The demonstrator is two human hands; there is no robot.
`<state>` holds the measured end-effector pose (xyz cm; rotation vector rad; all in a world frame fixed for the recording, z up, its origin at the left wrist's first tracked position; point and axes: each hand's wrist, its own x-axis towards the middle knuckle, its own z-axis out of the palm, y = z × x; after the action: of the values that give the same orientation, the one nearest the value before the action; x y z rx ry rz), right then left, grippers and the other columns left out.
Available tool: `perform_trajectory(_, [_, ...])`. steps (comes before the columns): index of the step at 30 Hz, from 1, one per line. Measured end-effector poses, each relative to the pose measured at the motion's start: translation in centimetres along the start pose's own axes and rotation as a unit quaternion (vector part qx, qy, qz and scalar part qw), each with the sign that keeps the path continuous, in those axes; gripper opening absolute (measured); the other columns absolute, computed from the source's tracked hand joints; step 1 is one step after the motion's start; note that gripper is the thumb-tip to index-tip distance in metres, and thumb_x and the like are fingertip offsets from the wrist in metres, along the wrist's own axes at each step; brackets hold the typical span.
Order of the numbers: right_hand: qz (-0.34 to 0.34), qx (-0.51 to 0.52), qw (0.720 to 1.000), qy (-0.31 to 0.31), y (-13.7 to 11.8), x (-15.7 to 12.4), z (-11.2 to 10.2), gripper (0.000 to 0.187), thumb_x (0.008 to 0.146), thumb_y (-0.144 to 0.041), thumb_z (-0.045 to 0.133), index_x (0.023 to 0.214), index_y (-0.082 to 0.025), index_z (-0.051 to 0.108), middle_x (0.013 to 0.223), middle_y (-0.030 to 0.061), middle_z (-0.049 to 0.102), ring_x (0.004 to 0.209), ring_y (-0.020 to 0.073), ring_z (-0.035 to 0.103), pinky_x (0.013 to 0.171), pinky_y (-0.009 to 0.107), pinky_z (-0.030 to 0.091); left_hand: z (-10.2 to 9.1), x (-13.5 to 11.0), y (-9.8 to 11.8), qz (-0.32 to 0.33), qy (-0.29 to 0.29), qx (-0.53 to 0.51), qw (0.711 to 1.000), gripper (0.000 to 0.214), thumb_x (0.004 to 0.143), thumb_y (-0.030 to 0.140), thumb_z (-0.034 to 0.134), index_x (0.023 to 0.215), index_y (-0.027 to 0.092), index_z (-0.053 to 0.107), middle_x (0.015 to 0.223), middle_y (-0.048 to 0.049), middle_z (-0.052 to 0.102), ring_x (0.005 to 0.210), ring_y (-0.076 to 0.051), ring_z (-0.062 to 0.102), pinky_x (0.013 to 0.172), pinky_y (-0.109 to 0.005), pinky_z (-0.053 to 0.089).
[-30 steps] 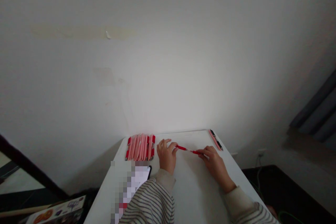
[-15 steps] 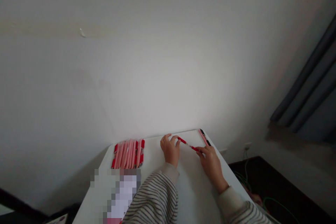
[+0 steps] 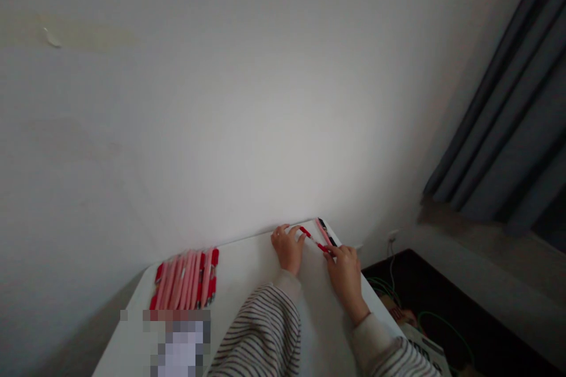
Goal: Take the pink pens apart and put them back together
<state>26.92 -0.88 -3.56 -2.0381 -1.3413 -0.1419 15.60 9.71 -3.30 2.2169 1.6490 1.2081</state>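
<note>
Both hands and the slim red pen with a pale middle section (image 3: 314, 240) have moved across the white, smooth-topped desk (image 3: 247, 259) toward its far right corner, and the view has swung to the right, so that more of the dark grey pleated curtain (image 3: 499, 118) shows. The red pen now lies slantwise between the hands, close to the desk's far right corner, its upper end pointing toward the far edge.

The right hand (image 3: 345, 274) has thumb and forefinger closed together on the pen's near end, the other fingers curled beside them. The left hand (image 3: 287, 247) is at the far end, thumb and forefinger parted a little and curved around the tip, the remaining fingers loosely spread; whether they grip it or only touch it, I cannot tell. Both wrists come out of pale cuffs on striped knit sleeves (image 3: 260, 330).

Just beyond the red pen, a pink-and-black pair of slender pens (image 3: 326, 232) lies side by side along the right edge, at the far right corner. Well apart from the hands, near the far left corner, a tight row of pink and red pens (image 3: 186, 280) lies side by side. A pixelated pale oblong thing (image 3: 181, 347) is nearer the left edge.
</note>
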Motion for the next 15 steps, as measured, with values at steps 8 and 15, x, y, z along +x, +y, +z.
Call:
perform_trajectory(8, [0.047,-0.024,0.999,0.010,0.0,0.6,0.3,0.026,0.088,-0.028,0.047,0.101,-0.022,0.068,0.095,0.0124,0.065,0.102,0.0298,0.048,0.081,0.041,0.034,1.5,1.1,1.7,0.016,-0.037,0.001,0.999,0.026,0.078,0.035,0.061,0.101,0.029,0.069,0.113,-0.0066,0.060,0.110,-0.025,0.046,0.099,-0.048,0.030])
perform_trajectory(15, [0.049,-0.050,0.997,0.032,-0.1,1.1,0.6,0.023,0.087,-0.026,0.048,0.099,-0.023,0.067,0.094,0.0110,0.067,0.101,0.0294,0.049,0.082,0.041,0.032,2.3,1.3,2.4,0.017,-0.056,0.011,0.998,0.022,0.077,0.038,0.062,0.097,0.033,0.071,0.114,-0.0054,0.059,0.113,-0.029,0.042,0.101,-0.056,0.026])
